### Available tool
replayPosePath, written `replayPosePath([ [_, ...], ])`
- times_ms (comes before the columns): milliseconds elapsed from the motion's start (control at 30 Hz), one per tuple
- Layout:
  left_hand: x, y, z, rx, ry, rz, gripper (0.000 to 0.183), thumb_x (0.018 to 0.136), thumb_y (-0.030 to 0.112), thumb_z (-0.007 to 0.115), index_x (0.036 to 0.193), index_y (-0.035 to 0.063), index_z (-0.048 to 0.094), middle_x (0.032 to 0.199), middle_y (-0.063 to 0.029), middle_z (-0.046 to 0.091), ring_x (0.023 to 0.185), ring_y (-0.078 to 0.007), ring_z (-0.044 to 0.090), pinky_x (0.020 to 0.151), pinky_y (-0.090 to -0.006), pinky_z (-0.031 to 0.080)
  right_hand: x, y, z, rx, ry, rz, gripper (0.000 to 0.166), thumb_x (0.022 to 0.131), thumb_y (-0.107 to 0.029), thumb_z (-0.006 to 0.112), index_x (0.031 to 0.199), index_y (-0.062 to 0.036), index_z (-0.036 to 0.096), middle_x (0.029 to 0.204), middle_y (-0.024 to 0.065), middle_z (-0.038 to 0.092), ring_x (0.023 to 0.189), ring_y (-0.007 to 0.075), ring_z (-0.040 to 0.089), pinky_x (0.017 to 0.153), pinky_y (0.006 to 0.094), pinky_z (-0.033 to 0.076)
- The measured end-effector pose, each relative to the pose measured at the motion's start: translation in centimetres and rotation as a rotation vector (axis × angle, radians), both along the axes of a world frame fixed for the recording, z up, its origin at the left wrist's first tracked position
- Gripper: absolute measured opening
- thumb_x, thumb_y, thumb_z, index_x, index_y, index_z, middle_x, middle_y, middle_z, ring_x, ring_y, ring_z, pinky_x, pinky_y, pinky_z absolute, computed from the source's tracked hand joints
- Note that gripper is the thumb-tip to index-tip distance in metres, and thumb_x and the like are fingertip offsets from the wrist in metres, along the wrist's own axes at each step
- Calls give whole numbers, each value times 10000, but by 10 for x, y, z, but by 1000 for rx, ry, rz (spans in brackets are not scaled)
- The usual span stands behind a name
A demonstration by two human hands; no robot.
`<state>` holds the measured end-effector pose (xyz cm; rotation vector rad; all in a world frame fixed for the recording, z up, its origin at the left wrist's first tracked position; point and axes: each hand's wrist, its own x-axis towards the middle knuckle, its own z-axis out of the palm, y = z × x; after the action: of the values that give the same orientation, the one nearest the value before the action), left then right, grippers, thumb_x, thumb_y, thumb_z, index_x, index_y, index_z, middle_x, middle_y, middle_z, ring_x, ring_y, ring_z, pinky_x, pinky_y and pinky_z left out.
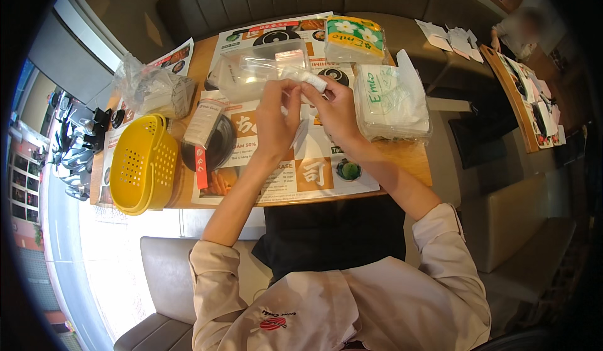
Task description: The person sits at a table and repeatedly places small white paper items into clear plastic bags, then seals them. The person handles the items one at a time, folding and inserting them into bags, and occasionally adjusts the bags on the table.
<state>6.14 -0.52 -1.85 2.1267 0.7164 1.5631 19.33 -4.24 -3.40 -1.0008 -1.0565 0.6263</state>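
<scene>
Both hands are together above the middle of the table. Between the fingers of my left hand (279, 120) and my right hand (335, 113) is a small white rolled item (308, 78), maybe a paper napkin, with clear plastic film (264, 67) stretching left from it. Behind them stands a clear plastic container (231, 75) with small packets inside. Right of my right hand lies a plastic-wrapped stack of paper napkins (391, 99). Left of my left hand, a wrapped packet bearing writing (206, 122) leans on a dark round plate (219, 146), with a red paper strip (201, 167) beside it.
Printed paper placemats (282, 181) cover parts of the wooden table (410, 160). A yellow perforated basket (141, 162) stands at the left, with a clear plastic bag (158, 89) behind it. A green-and-yellow napkin pack (355, 40) lies at the back. Another person (518, 30) is at a table far right.
</scene>
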Motion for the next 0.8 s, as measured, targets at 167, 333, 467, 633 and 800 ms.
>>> replayPosePath([
  [167,-3,2,3,-38,-31,33,88,951,32,695,1014,26,634,834,-30,626,669,-91,533,594,-245,420,-5,-3,8,28,-48,4,253,956,-169,735,1108,33,731,948,42,634,775,68,597,667,228,472],
  [333,-1,2,1,-27,-25,14,100,944,24,694,1023,21,632,856,-49,619,666,-121,538,598,-269,432,-9,-7,11,49,75,-45,233,928,-113,762,1096,45,732,944,39,693,778,62,620,662,216,483],
  [467,0,3,3,27,-12,-18,91,952,27,689,1026,11,637,840,-46,607,671,-121,508,610,-269,424,-4,-6,9,5,65,-51,216,917,-64,761,1088,62,725,967,65,737,802,64,651,686,211,516],
  [633,1,0,3,30,-7,-48,88,954,25,684,1026,5,637,853,-63,608,675,-126,517,610,-275,425,-3,-2,7,38,181,13,252,917,-34,747,1140,74,701,1011,97,739,886,101,688,772,222,560],
  [800,-2,2,9,1,-3,19,103,947,21,684,1030,12,624,863,-82,618,665,-149,559,601,-289,444,-4,-4,15,-1,281,79,305,921,-45,751,1190,75,673,1075,110,732,966,119,691,849,236,561],
])
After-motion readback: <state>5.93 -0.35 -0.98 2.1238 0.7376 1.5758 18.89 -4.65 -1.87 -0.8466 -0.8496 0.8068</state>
